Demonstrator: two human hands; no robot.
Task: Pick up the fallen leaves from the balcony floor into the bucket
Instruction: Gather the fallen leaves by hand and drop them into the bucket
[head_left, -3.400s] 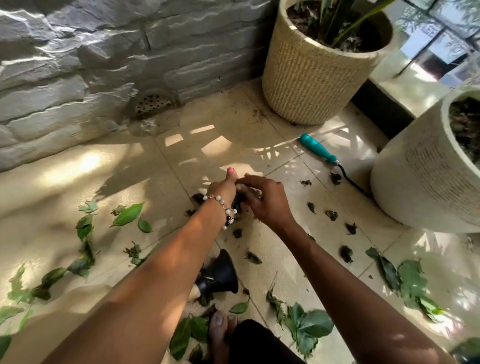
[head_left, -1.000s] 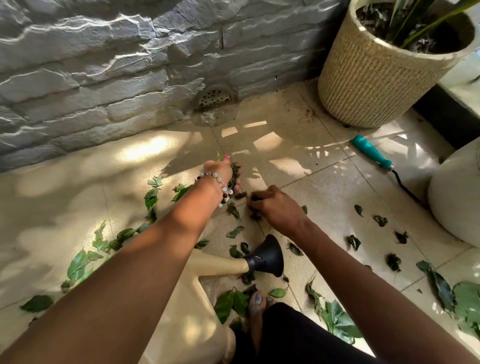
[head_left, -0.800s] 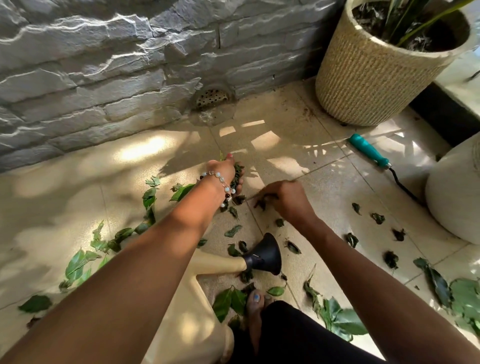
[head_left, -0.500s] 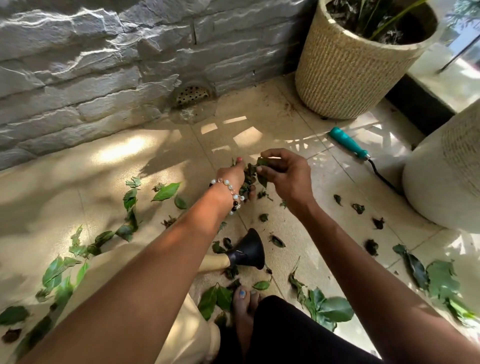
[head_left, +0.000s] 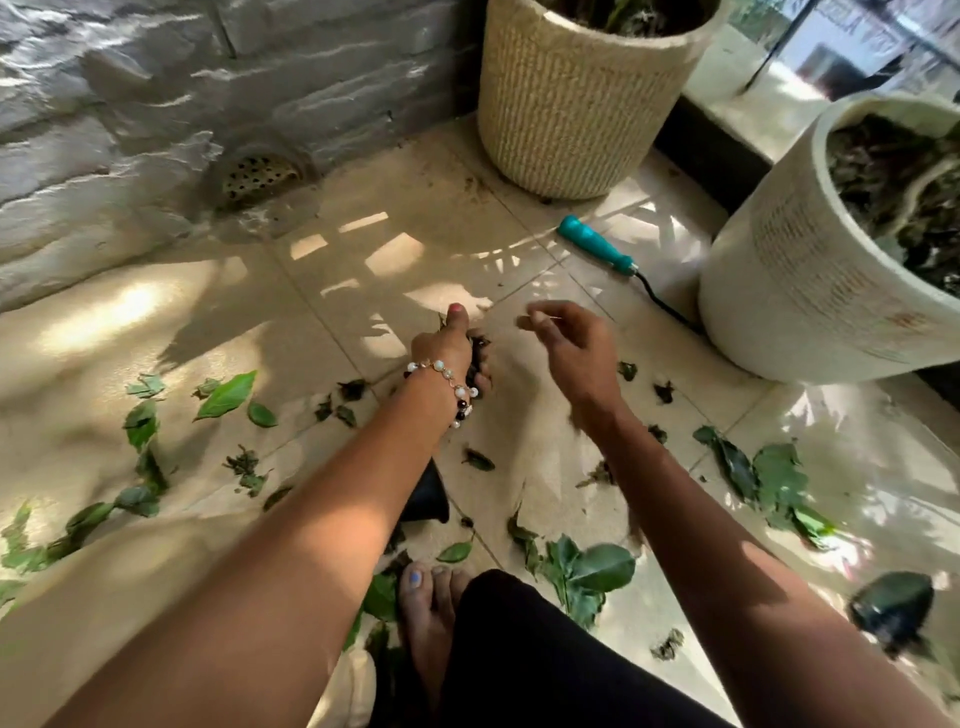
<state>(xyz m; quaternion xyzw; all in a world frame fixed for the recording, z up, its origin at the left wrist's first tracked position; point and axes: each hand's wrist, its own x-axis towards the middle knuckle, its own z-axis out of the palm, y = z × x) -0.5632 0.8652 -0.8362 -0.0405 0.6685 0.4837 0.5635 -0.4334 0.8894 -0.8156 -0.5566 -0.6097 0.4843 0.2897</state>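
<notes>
The left hand (head_left: 451, 349) was clenched on a bunch of dark dry leaves (head_left: 477, 347); the right hand (head_left: 567, 343) hung loosely open above the beige tiled floor (head_left: 332, 291), seemingly holding nothing. The scattered green leaves (head_left: 226, 395) there looked light, thin and brittle, best pinched at an edge or gathered in handfuls. No bucket was in view.

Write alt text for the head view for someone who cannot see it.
The left hand clutches a bunch of dark leaves above the tiled floor, while the right hand hovers beside it, fingers loosely curled. More leaves lie scattered around two plant pots; no bucket shows.

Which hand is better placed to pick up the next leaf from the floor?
Right. The right hand hangs open and free above small leaves, while the left hand is already full of gathered leaves.
</notes>
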